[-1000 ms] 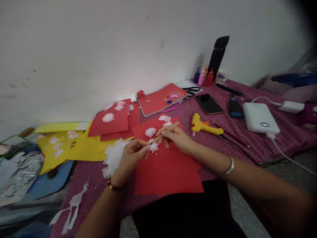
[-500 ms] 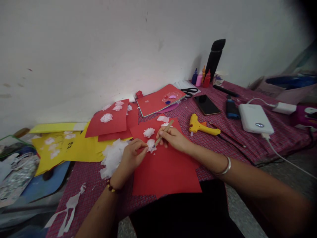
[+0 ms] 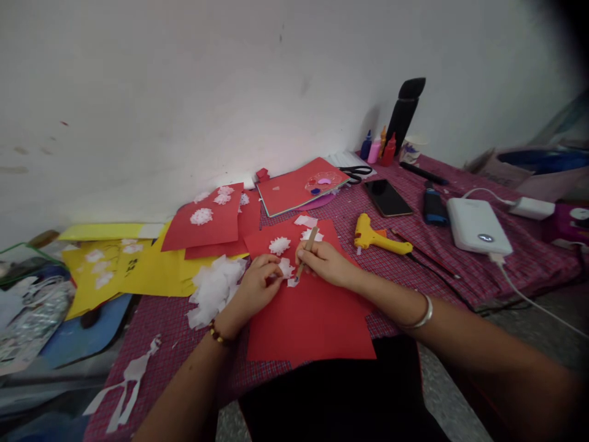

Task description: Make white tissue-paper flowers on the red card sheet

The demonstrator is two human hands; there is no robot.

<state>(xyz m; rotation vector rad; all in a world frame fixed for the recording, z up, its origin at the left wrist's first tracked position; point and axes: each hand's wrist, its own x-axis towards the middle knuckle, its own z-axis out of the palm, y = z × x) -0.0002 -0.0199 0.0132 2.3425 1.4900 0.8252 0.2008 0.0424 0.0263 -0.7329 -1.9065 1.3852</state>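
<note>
My right hand (image 3: 324, 261) grips a flat wooden craft stick (image 3: 311, 239), its lower end against a small white paper scrap (image 3: 292, 282) on the red paper sheet (image 3: 313, 331). My left hand (image 3: 260, 282) has curled fingers, with thumb and forefinger close together at the edge of a crumpled white paper flower (image 3: 286, 269). Whether they pinch anything is too small to see. Another white paper flower (image 3: 278, 246) lies just beyond. Beside my left wrist is a heap of white tissue paper pieces (image 3: 214, 291).
A yellow glue gun (image 3: 381, 239), phone (image 3: 387, 197) and white power bank (image 3: 478, 226) lie on the right. Behind are scissors (image 3: 356, 172) and a red-covered board (image 3: 294, 187) with paint on it. Red sheets with white flowers (image 3: 202, 230) and yellow paper (image 3: 156, 273) lie left.
The stick now stands steeper, and its lower end has moved slightly down and right, from the flower to the small scrap. My left hand has shifted slightly right.
</note>
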